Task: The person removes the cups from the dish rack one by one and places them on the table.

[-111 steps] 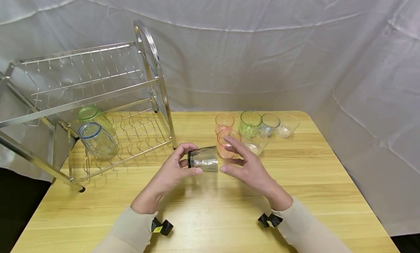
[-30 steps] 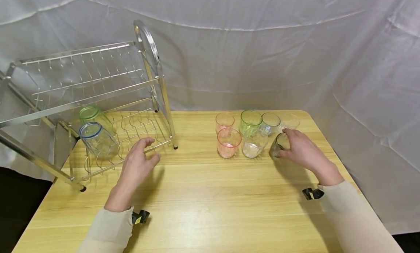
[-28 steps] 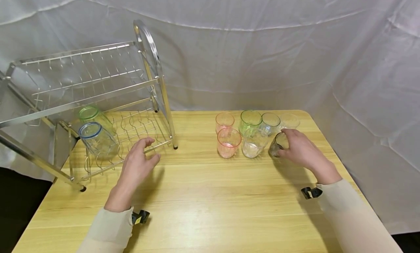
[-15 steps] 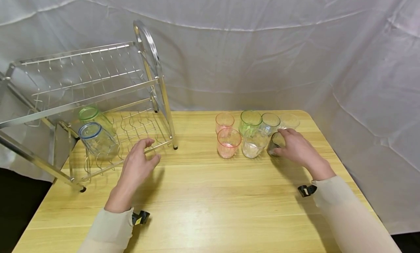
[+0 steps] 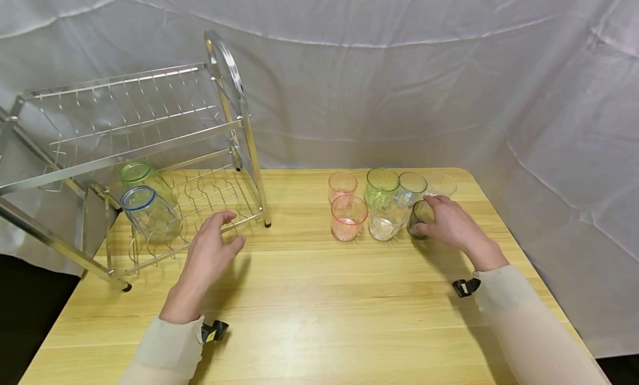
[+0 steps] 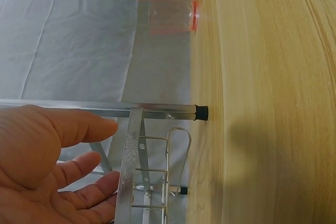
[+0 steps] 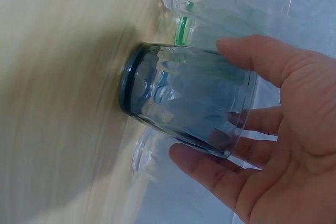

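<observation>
My right hand [image 5: 456, 224] holds a dark grey-tinted glass tumbler [image 5: 414, 221] near its rim. The tumbler stands upright at the right end of the front row. In the right wrist view, thumb and fingers lie on opposite sides of the tumbler [image 7: 181, 95], whose thick base meets the wood. My left hand [image 5: 207, 254] hovers over the table with loosely bent fingers and nothing in it. It is beside the front edge of a metal dish rack [image 5: 254, 166]. A clear glass [image 5: 386, 221] is just left of the grey tumbler, with a red-rimmed glass [image 5: 348, 224] further left.
Behind stand another red-rimmed glass [image 5: 342, 185], a green one [image 5: 381, 188], a bluish one [image 5: 412, 191] and a clear one [image 5: 444, 184]. The rack's lower tier bears a blue-rimmed glass [image 5: 152, 218] and a green glass [image 5: 142, 174], both tilted. A grey cloth [image 5: 379, 96] hangs behind.
The grey tumbler went from between both hands to the right end of the front row, then shifted slightly left in my right hand. My left hand moved left, then stayed still.
</observation>
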Tool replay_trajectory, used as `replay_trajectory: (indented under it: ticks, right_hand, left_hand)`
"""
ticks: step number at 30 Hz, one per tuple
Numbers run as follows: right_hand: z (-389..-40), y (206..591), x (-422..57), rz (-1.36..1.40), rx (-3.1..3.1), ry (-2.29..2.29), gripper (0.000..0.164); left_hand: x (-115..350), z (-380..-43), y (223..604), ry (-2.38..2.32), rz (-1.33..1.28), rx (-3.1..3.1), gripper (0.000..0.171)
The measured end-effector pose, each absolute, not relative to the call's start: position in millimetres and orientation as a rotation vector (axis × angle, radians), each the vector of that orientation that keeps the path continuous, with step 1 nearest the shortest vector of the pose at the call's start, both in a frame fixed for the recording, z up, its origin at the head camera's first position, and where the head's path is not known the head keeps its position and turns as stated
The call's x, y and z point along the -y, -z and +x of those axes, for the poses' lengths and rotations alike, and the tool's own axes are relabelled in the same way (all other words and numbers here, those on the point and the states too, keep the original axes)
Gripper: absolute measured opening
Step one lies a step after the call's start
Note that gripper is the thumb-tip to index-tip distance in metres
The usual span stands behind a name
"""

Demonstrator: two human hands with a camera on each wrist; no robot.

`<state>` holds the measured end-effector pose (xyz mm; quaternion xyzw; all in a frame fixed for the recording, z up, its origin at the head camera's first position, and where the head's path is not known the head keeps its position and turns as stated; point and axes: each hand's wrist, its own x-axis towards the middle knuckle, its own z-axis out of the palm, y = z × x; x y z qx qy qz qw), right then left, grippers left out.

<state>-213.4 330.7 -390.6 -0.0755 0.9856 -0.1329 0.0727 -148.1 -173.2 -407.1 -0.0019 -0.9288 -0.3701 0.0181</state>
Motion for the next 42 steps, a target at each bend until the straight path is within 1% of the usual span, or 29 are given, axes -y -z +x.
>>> replay_trajectory:
  ticks: [4,15,31,36,42]
  right_hand:
    - [-216.7,389.6,-330.9,-0.229,-2.954,0.4,0.093]
    - [-220.6,387.5,-329.3,-0.251,-2.963,0.377,0.089]
    - [-215.6,388.3,-330.4,-0.234,-2.965,0.402,0.089]
    - [-215.5,389.1,-330.2,-0.231,-2.963,0.402,0.088]
    - [-217.0,390.7,-330.8,-0.227,-2.954,0.406,0.088]
  left_hand:
    - [174.2,-147.3,408.1,1.147,-0.007,2.88,0.057]
    - [175.0,-146.0,406.1,1.153,0.005,2.89,0.057]
    - [178.5,-148.4,403.1,1.153,-0.025,2.906,0.058]
    - [191.6,-154.1,389.9,1.116,-0.01,2.882,0.059]
    - [225.6,-162.0,368.2,0.974,0.1,2.81,0.061]
